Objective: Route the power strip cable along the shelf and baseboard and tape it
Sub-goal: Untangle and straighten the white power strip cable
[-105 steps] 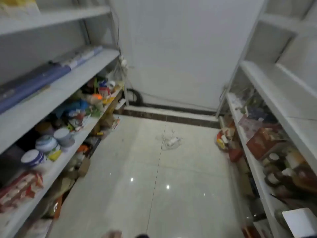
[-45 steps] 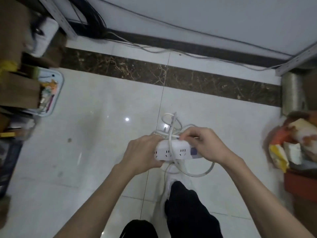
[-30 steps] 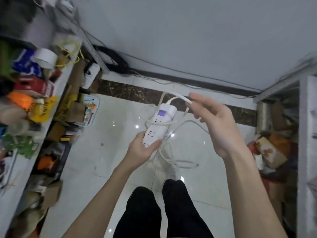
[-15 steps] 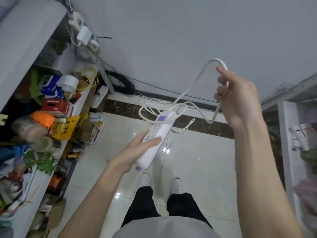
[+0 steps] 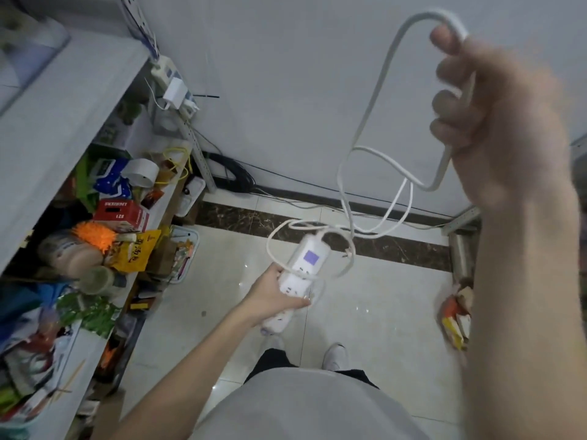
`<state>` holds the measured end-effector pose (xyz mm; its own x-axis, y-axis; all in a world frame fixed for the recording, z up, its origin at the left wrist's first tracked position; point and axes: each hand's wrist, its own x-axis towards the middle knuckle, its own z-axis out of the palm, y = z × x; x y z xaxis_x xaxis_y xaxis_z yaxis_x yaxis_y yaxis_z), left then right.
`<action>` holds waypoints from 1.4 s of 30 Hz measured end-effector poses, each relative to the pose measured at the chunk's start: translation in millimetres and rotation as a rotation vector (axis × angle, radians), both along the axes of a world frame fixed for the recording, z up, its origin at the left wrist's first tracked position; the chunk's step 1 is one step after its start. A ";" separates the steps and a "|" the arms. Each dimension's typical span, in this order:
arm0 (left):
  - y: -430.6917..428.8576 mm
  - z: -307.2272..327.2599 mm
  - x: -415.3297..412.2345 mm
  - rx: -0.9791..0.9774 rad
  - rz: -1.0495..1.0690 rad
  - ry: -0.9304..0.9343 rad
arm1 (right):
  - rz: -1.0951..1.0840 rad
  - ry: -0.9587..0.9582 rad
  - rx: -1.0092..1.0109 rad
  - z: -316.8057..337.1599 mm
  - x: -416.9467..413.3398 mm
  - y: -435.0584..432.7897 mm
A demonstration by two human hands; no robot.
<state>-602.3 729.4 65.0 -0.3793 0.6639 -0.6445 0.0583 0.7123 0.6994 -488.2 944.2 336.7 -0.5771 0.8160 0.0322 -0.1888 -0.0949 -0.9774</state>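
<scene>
A white power strip with a purple label is gripped at its lower end by my left hand, held above the floor tiles. Its white cable loops around the strip and rises in tangled loops. My right hand, raised high at the upper right and blurred, is closed around a bend of that cable. The dark baseboard runs along the foot of the white wall. The grey shelf stands at the left. A white tape roll sits on the shelf's lower level.
The left shelf's lower level is crowded with boxes, packets and bottles. A wall power strip with a white adapter hangs at the shelf post. Black cables coil in the corner. Packets lie at the right shelf's foot. My feet stand on the tiles.
I picked the power strip up from the floor and stood up. Over the last half second my right hand rose higher with the cable, drawing its loops out above the strip.
</scene>
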 end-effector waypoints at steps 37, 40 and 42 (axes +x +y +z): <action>57.1 86.3 62.3 0.554 0.025 -0.254 | 0.214 0.320 -0.803 -83.6 -1.6 2.0; 67.0 116.3 65.5 0.691 0.025 -0.353 | 0.212 0.222 -0.785 -93.6 -1.5 -1.3; 72.2 123.1 67.5 0.758 0.125 -0.311 | 0.162 0.093 -0.673 -99.7 3.0 0.5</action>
